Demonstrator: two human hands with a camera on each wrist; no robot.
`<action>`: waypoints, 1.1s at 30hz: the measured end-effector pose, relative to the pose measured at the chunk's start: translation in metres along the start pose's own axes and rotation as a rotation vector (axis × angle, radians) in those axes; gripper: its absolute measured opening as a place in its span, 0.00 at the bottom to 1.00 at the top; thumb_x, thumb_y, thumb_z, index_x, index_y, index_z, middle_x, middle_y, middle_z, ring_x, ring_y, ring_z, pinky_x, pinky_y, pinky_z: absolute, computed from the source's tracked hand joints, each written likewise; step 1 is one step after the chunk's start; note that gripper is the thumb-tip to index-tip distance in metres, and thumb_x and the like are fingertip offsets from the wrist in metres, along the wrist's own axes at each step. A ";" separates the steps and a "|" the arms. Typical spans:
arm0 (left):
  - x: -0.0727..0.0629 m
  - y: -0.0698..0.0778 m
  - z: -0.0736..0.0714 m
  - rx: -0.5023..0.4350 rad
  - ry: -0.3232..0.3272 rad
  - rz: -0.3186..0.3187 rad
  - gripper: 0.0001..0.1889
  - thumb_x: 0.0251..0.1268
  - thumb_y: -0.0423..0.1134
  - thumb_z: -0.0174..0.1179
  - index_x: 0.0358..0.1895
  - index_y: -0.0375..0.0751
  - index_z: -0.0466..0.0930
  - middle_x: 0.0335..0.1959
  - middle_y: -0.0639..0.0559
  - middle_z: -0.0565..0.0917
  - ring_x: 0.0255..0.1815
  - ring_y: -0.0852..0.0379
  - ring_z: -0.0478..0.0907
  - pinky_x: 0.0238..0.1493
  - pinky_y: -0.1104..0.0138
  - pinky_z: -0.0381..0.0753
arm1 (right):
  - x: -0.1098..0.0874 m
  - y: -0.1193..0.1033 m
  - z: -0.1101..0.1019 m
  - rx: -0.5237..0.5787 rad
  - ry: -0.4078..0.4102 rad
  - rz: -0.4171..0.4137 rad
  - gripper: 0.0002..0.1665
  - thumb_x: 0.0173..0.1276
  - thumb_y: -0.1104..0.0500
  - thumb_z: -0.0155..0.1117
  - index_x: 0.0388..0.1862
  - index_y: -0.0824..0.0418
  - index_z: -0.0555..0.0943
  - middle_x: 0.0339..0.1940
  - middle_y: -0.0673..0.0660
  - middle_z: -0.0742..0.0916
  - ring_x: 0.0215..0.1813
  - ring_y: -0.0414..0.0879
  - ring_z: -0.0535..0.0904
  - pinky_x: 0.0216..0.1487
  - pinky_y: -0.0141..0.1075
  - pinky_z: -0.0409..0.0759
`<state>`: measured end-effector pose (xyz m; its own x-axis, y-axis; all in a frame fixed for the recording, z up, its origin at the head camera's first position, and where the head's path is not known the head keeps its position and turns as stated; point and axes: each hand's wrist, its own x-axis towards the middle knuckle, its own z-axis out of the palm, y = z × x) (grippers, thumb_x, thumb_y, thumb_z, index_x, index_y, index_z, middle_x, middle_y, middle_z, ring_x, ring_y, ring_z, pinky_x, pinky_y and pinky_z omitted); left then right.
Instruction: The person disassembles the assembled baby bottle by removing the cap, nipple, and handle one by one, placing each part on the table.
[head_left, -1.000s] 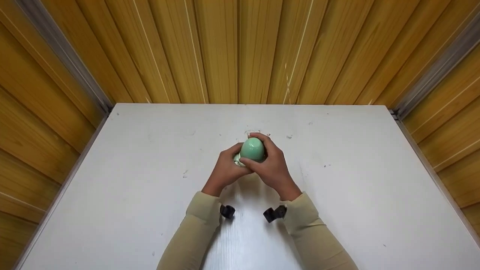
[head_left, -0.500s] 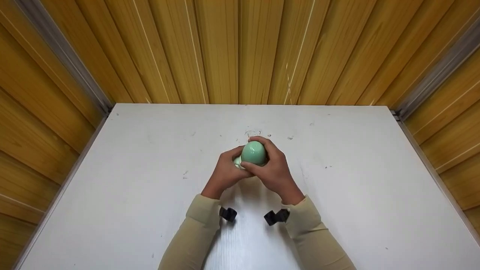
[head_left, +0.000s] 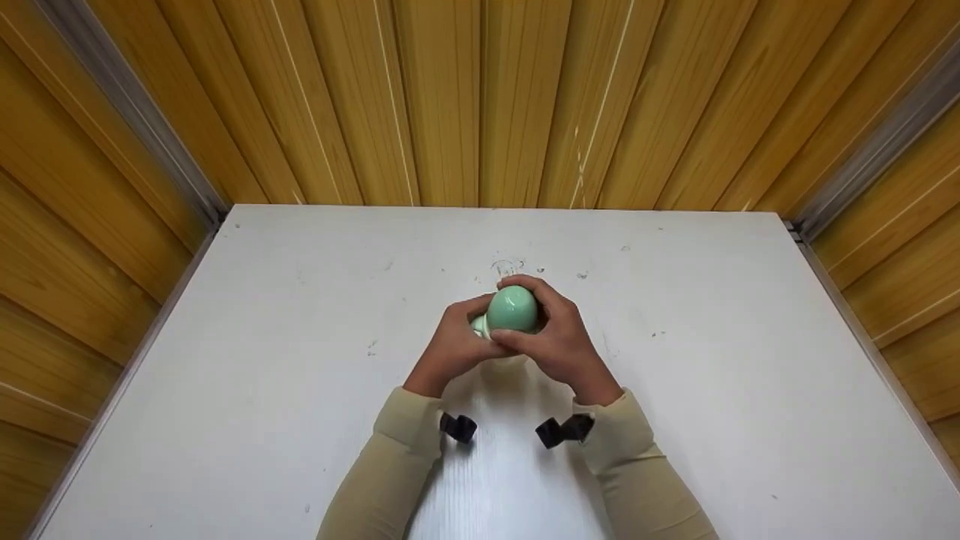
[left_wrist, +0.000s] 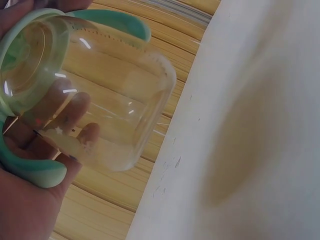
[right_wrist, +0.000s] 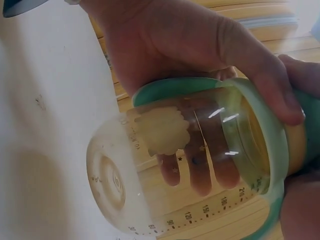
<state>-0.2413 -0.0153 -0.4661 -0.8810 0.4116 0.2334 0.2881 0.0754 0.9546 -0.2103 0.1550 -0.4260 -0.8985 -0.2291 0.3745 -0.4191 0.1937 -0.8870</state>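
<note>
Both hands hold a clear baby bottle point(right_wrist: 165, 150) with green handles, measuring marks and a pale sheep print. My left hand point(head_left: 457, 343) wraps the bottle near its collar point(right_wrist: 262, 135), thumb across the collar, fingers showing through the clear wall. One green handle point(left_wrist: 37, 170) lies by the left palm. My right hand point(head_left: 561, 337) grips the glossy green domed cap point(head_left: 512, 309) between thumb and fingers. In the left wrist view the bottle's base point(left_wrist: 152, 120) points away from the hands, over the white table. No liquid shows inside the bottle.
A white table point(head_left: 262, 315) with small scuffs lies beneath the hands. Yellow wood-pattern panels point(head_left: 442, 105) stand behind and at both sides, with grey metal strips point(head_left: 142, 112) at the corners. Black wrist cameras point(head_left: 459, 428) project from the inner sides of the sleeves.
Both hands, with the bottle and cap, have drifted slightly right and closer to the body. The dome looks tilted a little further right, with more of the pale collar showing beside it.
</note>
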 end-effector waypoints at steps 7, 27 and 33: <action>-0.002 -0.001 -0.001 -0.007 -0.012 -0.020 0.26 0.42 0.48 0.78 0.50 0.53 0.83 0.46 0.56 0.85 0.47 0.55 0.79 0.49 0.59 0.80 | 0.000 0.000 -0.003 0.059 -0.047 0.013 0.34 0.52 0.60 0.78 0.58 0.55 0.76 0.56 0.53 0.82 0.52 0.48 0.78 0.52 0.37 0.78; -0.002 -0.003 0.002 -0.061 -0.072 -0.005 0.22 0.44 0.41 0.76 0.47 0.51 0.85 0.43 0.54 0.86 0.45 0.54 0.79 0.50 0.59 0.79 | 0.001 -0.010 -0.009 0.173 -0.073 -0.020 0.34 0.51 0.69 0.76 0.58 0.62 0.76 0.56 0.60 0.81 0.53 0.49 0.80 0.54 0.36 0.79; -0.002 -0.003 0.002 -0.036 -0.067 -0.026 0.25 0.43 0.39 0.77 0.50 0.51 0.84 0.45 0.55 0.86 0.46 0.55 0.79 0.51 0.59 0.79 | 0.000 -0.009 -0.010 0.156 -0.044 -0.017 0.34 0.51 0.66 0.77 0.58 0.59 0.76 0.56 0.58 0.82 0.53 0.50 0.80 0.54 0.37 0.79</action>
<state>-0.2398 -0.0141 -0.4694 -0.8602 0.4703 0.1970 0.2511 0.0545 0.9664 -0.2078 0.1633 -0.4152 -0.8833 -0.2731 0.3810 -0.4061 0.0398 -0.9130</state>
